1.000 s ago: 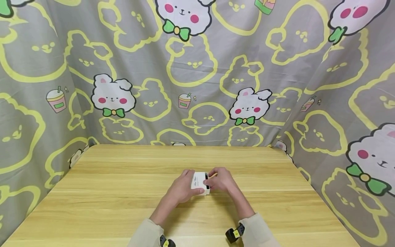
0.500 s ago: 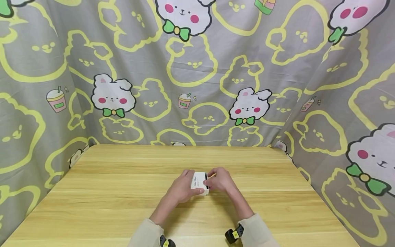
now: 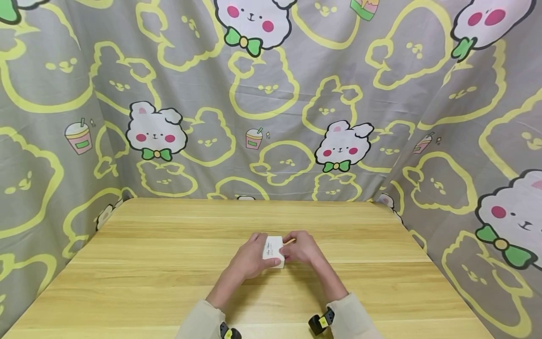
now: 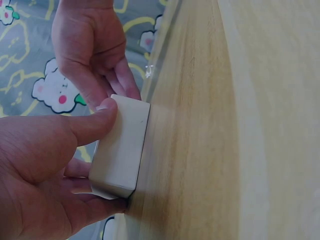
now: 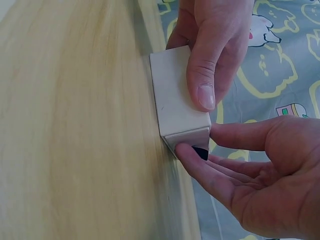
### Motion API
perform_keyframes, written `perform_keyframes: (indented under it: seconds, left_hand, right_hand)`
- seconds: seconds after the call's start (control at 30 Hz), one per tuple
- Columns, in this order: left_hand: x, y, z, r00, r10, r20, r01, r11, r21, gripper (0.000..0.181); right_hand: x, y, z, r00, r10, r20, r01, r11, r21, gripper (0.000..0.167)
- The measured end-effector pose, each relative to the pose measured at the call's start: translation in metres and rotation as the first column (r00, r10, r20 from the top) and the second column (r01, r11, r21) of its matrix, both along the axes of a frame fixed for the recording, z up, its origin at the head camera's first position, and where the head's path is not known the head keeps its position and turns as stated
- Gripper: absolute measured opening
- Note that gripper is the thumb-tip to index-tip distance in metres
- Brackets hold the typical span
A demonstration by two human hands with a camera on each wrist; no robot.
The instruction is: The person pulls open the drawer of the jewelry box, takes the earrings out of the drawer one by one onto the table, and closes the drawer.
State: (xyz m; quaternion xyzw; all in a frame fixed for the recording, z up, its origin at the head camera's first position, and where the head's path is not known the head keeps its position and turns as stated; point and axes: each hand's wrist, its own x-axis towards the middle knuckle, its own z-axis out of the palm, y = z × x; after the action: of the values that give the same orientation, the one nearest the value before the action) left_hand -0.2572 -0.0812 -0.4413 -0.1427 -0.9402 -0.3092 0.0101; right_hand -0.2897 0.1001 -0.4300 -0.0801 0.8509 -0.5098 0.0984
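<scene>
A small white cardboard drawer box (image 3: pixel 273 245) with dark script on its top face rests on the wooden table (image 3: pixel 195 278). My left hand (image 3: pixel 249 256) grips it from the left, thumb along the near side and fingers on the far side. At the box's right end is my right hand (image 3: pixel 305 248), thumb and bent fingers held to that end. In the right wrist view, the inner tray's end (image 5: pixel 187 137) sits nearly level with the sleeve, and a dark notch (image 5: pixel 201 153) shows beside a fingertip. The left wrist view shows the box's plain side (image 4: pixel 122 145).
Grey curtains (image 3: pixel 279 103) with rabbit prints hang behind the table and along both sides. Wrist straps with black camera mounts (image 3: pixel 318 324) sit at the beige sleeves (image 3: pixel 353 318). The table's far edge (image 3: pixel 254 201) meets the curtain.
The inner tray has slid left into the sleeve, and the dark gap at the right end has closed from above. My right fingers moved slightly left with it; my left hand stayed put.
</scene>
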Motion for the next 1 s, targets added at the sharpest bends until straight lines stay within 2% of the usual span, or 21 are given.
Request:
perform_keyframes:
  seconds: [0.23, 1.0]
  left_hand:
    - [-0.0013, -0.0001, -0.0023, 1.000, -0.005, -0.010, 0.005, 1.000, -0.004, 0.080]
    - [0.0004, 0.0007, -0.0001, 1.000, -0.004, -0.022, 0.004, 1.000, 0.001, 0.079]
  right_hand:
    - [-0.0013, 0.0001, -0.0028, 1.000, 0.008, -0.003, -0.008, 1.000, -0.003, 0.032]
    - [0.0008, -0.0021, -0.0013, 1.000, 0.015, -0.011, -0.015, 1.000, -0.007, 0.028]
